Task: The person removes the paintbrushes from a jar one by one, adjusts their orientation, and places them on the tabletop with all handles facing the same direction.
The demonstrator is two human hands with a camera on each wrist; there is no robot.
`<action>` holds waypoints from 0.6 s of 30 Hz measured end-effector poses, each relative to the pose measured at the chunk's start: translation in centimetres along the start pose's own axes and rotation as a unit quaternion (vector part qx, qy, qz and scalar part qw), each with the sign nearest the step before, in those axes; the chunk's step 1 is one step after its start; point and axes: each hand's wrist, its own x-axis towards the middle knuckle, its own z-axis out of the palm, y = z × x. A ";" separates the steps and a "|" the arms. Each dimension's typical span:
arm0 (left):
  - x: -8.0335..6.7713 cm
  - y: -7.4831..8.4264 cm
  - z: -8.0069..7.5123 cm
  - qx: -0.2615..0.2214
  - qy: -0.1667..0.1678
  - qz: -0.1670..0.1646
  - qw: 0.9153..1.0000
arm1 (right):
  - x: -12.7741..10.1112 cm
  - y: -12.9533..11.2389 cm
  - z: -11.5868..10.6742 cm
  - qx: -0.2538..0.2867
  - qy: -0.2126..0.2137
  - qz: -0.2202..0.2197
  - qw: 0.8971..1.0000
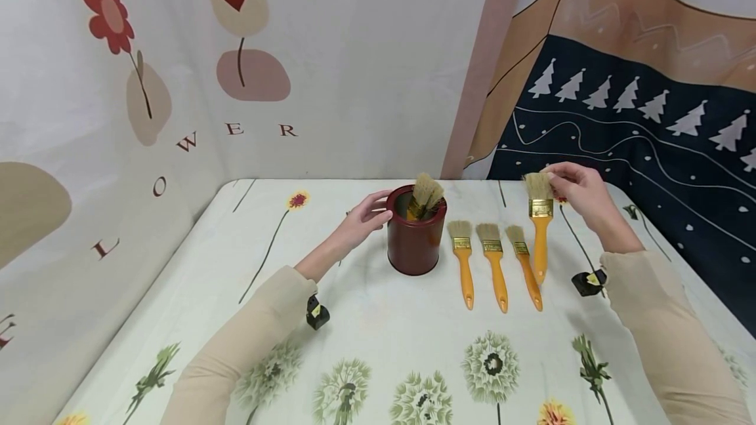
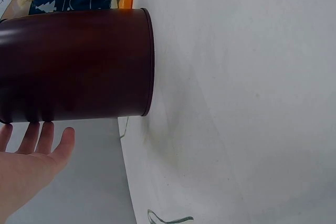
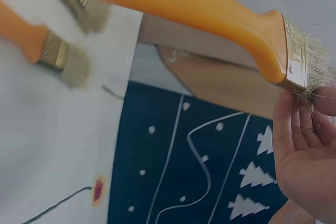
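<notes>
My right hand (image 1: 581, 192) pinches a paintbrush (image 1: 540, 235) by its bristles, with the orange handle hanging downward. In the right wrist view the fingers (image 3: 299, 124) meet at the bristle edge beside the gold ferrule. My left hand (image 1: 361, 220) reaches to the left side of a dark red can (image 1: 413, 248), its fingers extended at the wall near the rim. Bristles of brushes (image 1: 426, 190) stick up out of the can. Three more paintbrushes, a left one (image 1: 463, 264), a middle one (image 1: 493, 266) and a right one (image 1: 524, 267), lie in a row right of the can.
The table (image 1: 366, 320) has a white cloth printed with flowers and dandelions. Behind it hangs a pale curtain (image 1: 354, 71), and a dark blue printed cloth (image 1: 590, 123) covers the right side. Small black devices sit at both wrists.
</notes>
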 end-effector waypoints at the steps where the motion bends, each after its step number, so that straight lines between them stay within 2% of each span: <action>1: 0.0 0.0 0.0 0.000 0.001 -0.001 1.000 | 1.1 2.3 -0.4 0.005 -0.003 0.005 1.000; 5: 0.0 0.1 0.0 -0.003 0.003 -0.004 1.000 | 5.5 12.4 -2.0 0.012 -0.012 0.012 1.000; 6: 0.0 0.0 0.0 -0.004 0.002 -0.004 1.000 | 6.4 14.4 -2.2 0.000 -0.004 0.016 1.000; 8: 0.0 0.0 0.0 -0.004 0.002 -0.005 1.000 | 7.3 16.9 -2.4 -0.028 0.004 0.026 0.999; 10: -0.1 0.1 0.0 -0.005 0.002 -0.004 1.000 | 7.7 18.3 -2.5 -0.049 0.009 0.032 0.998; 12: -0.1 0.1 0.0 -0.003 0.002 -0.003 1.000 | 7.7 18.7 -2.4 -0.064 0.012 0.049 0.997; 15: -0.1 0.1 0.0 -0.004 0.003 -0.003 1.000 | 7.1 18.5 -2.4 -0.076 -0.002 0.059 0.995; 18: 0.0 0.0 0.0 -0.006 0.001 -0.003 1.000 | 6.3 17.5 -2.3 -0.055 -0.013 0.064 0.996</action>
